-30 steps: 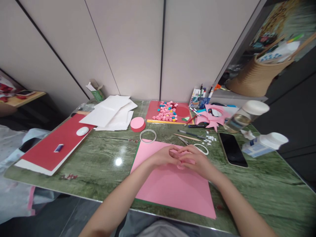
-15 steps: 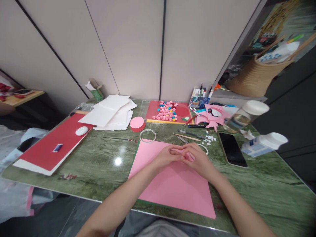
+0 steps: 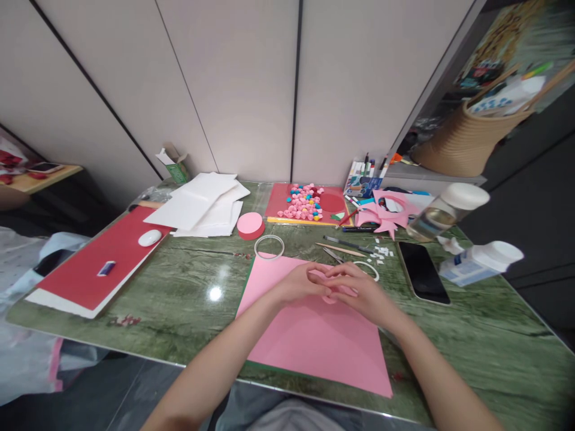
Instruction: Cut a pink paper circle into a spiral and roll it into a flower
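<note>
My left hand [image 3: 299,284] and my right hand [image 3: 359,290] meet fingertip to fingertip over a large pink paper sheet [image 3: 314,338] on the green marbled table [image 3: 179,287]. Together they pinch a small pink paper piece [image 3: 331,292], which is mostly hidden by the fingers. Both hands have their fingers curled and pressed together on it.
Two tape rings [image 3: 269,246] lie just beyond the sheet, with pencils and tweezers [image 3: 344,248] near them. A black phone [image 3: 422,272] and two bottles [image 3: 480,260] are to the right. Small coloured paper pieces [image 3: 305,202] sit on a red sheet at the back; white sheets [image 3: 202,206] and a red board [image 3: 99,260] lie left.
The hands have stayed together over the pink sheet; the fingers shifted slightly on the small pink piece, first lifting a little and then settling back.
</note>
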The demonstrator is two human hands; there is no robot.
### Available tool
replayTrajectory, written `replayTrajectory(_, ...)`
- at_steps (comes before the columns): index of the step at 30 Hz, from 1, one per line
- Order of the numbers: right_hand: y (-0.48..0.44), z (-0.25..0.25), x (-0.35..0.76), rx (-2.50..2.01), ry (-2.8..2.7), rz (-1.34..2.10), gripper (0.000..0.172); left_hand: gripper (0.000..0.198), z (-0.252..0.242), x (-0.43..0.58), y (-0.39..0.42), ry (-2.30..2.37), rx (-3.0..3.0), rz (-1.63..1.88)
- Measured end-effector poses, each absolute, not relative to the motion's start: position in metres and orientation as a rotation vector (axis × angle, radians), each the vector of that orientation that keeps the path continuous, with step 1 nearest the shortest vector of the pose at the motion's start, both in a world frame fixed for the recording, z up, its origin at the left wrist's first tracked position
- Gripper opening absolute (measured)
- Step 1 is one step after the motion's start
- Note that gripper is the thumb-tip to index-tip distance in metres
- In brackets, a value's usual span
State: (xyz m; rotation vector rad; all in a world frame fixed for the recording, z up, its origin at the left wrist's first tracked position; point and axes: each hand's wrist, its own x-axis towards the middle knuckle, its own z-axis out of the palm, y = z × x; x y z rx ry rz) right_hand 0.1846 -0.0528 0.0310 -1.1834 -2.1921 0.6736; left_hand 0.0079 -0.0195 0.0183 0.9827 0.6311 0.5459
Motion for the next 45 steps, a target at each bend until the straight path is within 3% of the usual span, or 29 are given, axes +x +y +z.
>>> replayTrajectory(11, -0.052, 0.026, 0.181, -1.226, -2.084, 0.438, 0.008, 0.048, 0.007, 0.016, -0.024, 0.785, 0.867, 0.688)
replayTrajectory(15, -0.051, 0.025, 0.181, -1.23, -2.07, 0.47, 0.005, 0.049, 0.006, 0.016, -0.024, 0.777, 0.879, 0.703)
replayTrajectory(28, -0.051, 0.026, 0.184, -1.172, -2.203, 0.702, 0.017, 0.043, 0.019, 0.004, -0.016, 0.617, 1.061, 0.515)
replayTrajectory(45, -0.05, 0.023, 0.182, -1.235, -2.046, 0.51, 0.006, 0.047, 0.012, 0.017, -0.028, 0.699, 0.782, 0.688)
